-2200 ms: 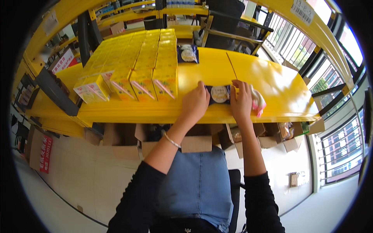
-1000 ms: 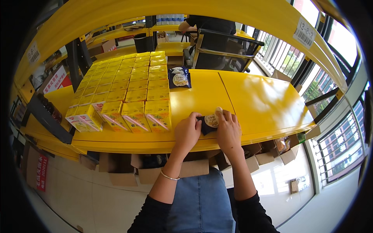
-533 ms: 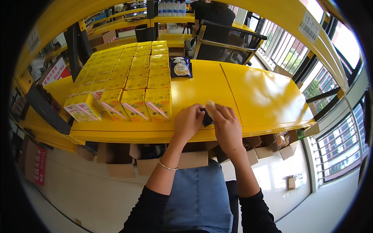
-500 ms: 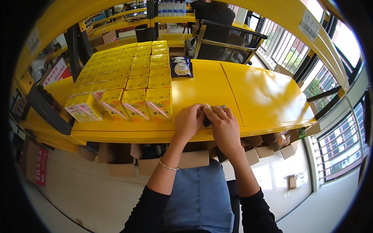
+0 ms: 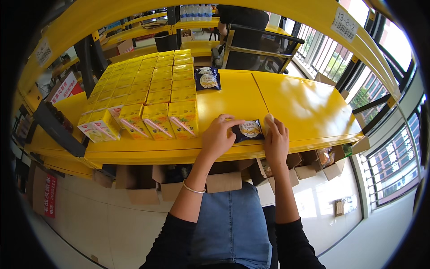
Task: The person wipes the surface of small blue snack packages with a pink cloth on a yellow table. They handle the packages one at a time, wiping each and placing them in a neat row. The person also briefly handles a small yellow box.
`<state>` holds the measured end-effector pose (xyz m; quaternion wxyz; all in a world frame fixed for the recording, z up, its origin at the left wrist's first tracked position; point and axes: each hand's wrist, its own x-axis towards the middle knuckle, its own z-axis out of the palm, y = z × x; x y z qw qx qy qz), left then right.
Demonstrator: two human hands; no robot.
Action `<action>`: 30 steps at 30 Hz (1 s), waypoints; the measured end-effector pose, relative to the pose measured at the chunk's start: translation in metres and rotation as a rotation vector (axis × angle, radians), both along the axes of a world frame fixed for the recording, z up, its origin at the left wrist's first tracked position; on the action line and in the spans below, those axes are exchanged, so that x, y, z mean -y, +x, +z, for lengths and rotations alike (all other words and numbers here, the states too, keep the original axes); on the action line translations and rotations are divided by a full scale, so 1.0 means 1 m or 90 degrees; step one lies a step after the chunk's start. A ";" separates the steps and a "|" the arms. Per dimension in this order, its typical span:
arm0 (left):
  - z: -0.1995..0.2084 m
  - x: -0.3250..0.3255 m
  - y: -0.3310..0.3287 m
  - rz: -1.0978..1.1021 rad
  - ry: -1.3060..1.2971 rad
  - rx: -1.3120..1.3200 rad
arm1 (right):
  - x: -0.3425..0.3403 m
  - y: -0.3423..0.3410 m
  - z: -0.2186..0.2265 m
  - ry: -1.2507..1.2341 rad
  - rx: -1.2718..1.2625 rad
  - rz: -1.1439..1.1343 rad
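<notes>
A small dark blue snack packet (image 5: pixel 249 129) with a pale round picture lies face up near the front edge of the yellow shelf (image 5: pixel 233 105). My left hand (image 5: pixel 218 136) is at its left end, the index finger reaching over the top edge and the thumb curled at the side. At the packet's right end, my right hand (image 5: pixel 277 141) has its fingers stretched out, touching or almost touching the edge. Behind, a similar dark blue packet (image 5: pixel 207 78) lies beside rows of yellow drink cartons (image 5: pixel 182 119) with straws on their fronts.
A yellow upright frame with dark posts (image 5: pixel 84 58) surrounds the shelf. Below its front edge stand open cardboard boxes (image 5: pixel 224 181). Beyond the shelf are a dark chair (image 5: pixel 260 47) and a seated person (image 5: pixel 244 15). Barred windows (image 5: pixel 385 157) line the right side.
My right hand has moved right, off the top of the packet, uncovering its printed face. My left hand stays at the left end, its index finger now extended along the top edge.
</notes>
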<state>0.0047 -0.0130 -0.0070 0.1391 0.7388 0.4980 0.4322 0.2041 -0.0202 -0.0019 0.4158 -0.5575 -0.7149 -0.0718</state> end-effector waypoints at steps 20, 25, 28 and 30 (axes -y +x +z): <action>0.008 0.002 0.000 -0.253 -0.077 0.157 | 0.049 -0.043 0.002 0.071 -0.134 0.177; 0.004 -0.003 0.001 -0.236 0.076 0.056 | 0.024 -0.022 0.003 -0.020 -0.075 0.047; 0.009 -0.001 0.002 -0.227 -0.044 0.194 | 0.016 -0.010 0.004 -0.014 -0.113 0.037; 0.009 -0.001 0.002 -0.203 -0.085 0.242 | 0.018 -0.014 0.009 0.057 -0.196 0.071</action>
